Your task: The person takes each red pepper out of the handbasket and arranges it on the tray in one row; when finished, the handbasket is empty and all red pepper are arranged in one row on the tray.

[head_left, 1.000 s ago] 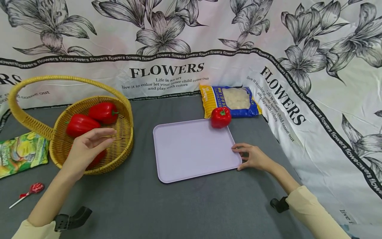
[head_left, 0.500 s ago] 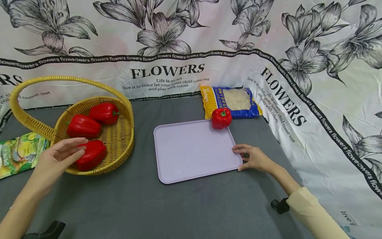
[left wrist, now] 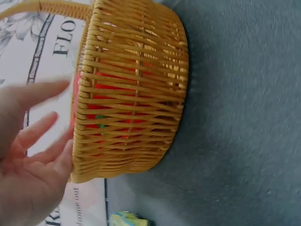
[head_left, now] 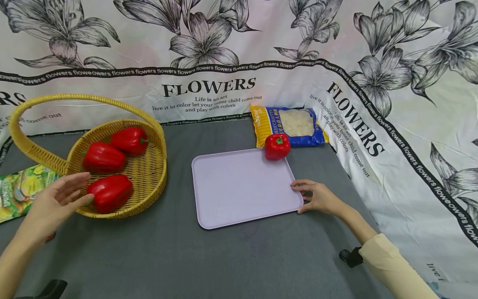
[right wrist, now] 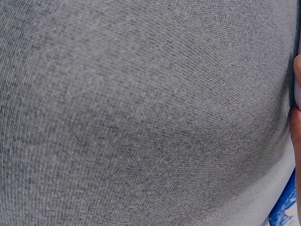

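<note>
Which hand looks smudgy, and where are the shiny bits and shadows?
Left wrist view: the left hand is partly smeared, the wicker basket clearer; head view: pale glints on the red bell peppers; right wrist view: soft shadow across the gray tablecloth.

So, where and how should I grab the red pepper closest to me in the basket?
I'd take the red pepper around the middle of its rounded body, coming from above: it seems to lie on its side, and the wall of the basket stands around it. Your left hand is nearest.
</note>
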The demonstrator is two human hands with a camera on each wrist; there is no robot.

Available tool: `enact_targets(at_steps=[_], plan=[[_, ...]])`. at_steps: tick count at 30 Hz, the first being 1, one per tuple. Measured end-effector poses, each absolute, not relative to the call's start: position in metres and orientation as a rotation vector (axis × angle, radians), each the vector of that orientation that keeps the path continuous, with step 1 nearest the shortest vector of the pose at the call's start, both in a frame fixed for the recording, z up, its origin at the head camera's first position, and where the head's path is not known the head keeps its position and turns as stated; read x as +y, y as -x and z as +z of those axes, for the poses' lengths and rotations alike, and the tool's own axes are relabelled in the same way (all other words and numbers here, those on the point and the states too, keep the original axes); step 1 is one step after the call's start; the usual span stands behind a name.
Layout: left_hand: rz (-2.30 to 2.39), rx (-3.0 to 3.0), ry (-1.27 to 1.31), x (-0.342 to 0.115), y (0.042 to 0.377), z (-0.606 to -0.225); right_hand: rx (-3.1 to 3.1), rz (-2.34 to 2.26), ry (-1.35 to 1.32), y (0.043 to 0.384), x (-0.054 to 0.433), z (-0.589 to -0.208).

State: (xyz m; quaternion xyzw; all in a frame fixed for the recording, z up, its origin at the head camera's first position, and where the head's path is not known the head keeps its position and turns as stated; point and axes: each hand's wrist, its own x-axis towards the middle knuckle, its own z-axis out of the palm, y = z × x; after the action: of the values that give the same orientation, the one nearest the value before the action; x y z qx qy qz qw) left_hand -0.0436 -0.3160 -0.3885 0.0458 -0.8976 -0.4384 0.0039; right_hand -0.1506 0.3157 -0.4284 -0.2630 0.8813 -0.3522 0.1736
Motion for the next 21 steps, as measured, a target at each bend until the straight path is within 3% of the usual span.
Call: enact_targets(at_steps=[8,21], plan=[[-0.908,-3.133,-0.039,-0.306,0.056,-0.382,2.499,-1.012,0.738,0.151,0.315,-0.430],[-0.793,-3.209,-0.032,-0.300,0.064,-0.383,2.496,-1.032,0.743,0.151,0.316,-0.430]])
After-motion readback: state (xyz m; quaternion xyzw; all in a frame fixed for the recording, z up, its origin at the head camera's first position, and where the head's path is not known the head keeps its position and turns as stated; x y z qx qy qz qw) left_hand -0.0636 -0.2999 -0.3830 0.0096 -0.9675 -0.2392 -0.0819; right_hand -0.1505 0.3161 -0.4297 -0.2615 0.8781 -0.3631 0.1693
